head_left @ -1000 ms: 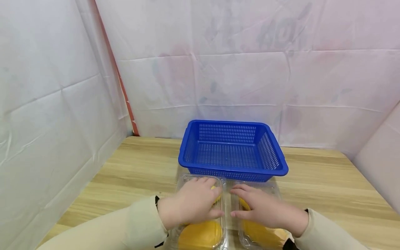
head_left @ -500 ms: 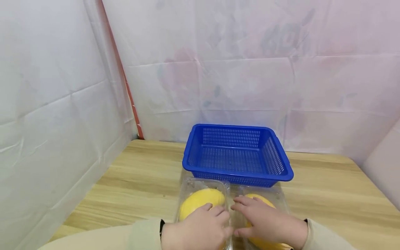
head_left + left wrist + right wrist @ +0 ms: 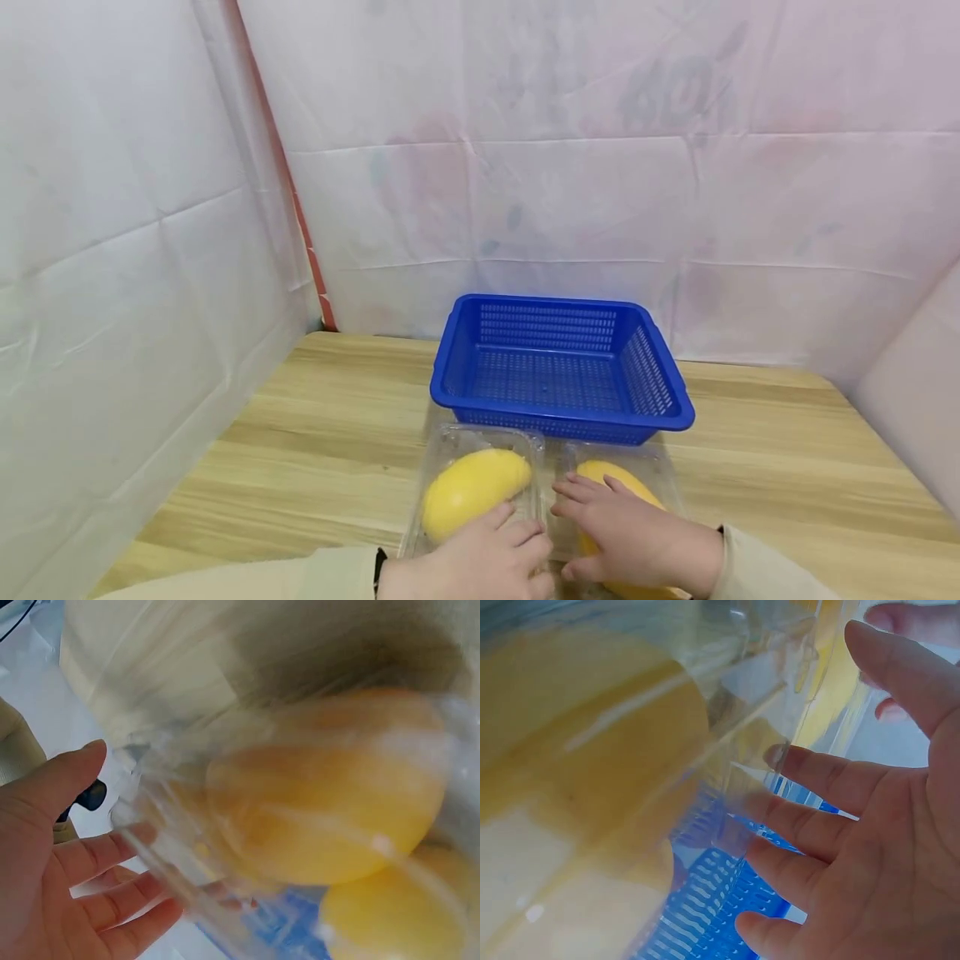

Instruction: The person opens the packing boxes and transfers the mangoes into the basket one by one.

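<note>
In the head view, two clear plastic boxes lie side by side in front of me, each with yellow mangoes inside. My left hand is over the near part of the left box, below its far mango. My right hand lies across the right box, partly hiding a mango. The left wrist view has the left fingers relaxed at the box's edge. In the right wrist view, straight fingers touch the edge of the plastic. The near ends of both boxes are hidden.
A blue perforated basket with nothing in it stands just behind the boxes. The wooden table extends to both sides. White sheeting walls off the back, left and right.
My left hand has slid nearer to me, uncovering the far mango in the left box. My right hand has shifted slightly nearer too, and more of the mango beneath it shows.
</note>
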Motion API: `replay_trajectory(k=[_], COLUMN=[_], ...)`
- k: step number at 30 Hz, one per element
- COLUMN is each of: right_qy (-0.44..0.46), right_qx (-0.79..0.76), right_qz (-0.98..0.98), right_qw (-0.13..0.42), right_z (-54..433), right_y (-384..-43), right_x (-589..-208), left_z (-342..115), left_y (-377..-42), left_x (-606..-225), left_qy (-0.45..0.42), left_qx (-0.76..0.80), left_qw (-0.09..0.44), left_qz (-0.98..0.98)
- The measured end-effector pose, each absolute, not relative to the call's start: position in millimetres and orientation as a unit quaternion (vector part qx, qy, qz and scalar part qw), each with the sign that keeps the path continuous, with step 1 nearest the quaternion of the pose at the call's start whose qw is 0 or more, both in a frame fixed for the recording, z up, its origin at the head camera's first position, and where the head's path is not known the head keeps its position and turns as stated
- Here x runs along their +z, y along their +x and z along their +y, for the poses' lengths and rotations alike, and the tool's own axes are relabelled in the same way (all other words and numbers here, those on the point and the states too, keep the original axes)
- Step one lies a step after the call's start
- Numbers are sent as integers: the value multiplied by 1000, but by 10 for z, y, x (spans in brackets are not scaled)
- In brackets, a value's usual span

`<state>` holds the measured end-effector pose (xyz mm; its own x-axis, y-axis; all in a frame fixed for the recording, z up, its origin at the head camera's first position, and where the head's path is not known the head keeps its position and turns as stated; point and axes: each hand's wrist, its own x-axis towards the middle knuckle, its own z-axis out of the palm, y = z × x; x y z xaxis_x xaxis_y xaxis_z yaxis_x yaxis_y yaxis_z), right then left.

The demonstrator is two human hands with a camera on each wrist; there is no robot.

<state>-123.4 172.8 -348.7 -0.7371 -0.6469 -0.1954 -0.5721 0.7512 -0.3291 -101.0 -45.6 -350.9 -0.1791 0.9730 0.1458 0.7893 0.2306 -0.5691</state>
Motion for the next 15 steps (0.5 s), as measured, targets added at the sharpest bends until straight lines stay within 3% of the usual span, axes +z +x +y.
replay_trajectory(k=[15], right_qy=[-324], right_qx=[-121], right_qz=[927], right_qw=[149], right_z=[1784], right_y=[-1208], right_x=[-3508], left_z=[-456], left_y=[-1002], left_x=[-3605], left_qy=[-618], left_qx=[142], left_qw=[231], left_qz=[-738])
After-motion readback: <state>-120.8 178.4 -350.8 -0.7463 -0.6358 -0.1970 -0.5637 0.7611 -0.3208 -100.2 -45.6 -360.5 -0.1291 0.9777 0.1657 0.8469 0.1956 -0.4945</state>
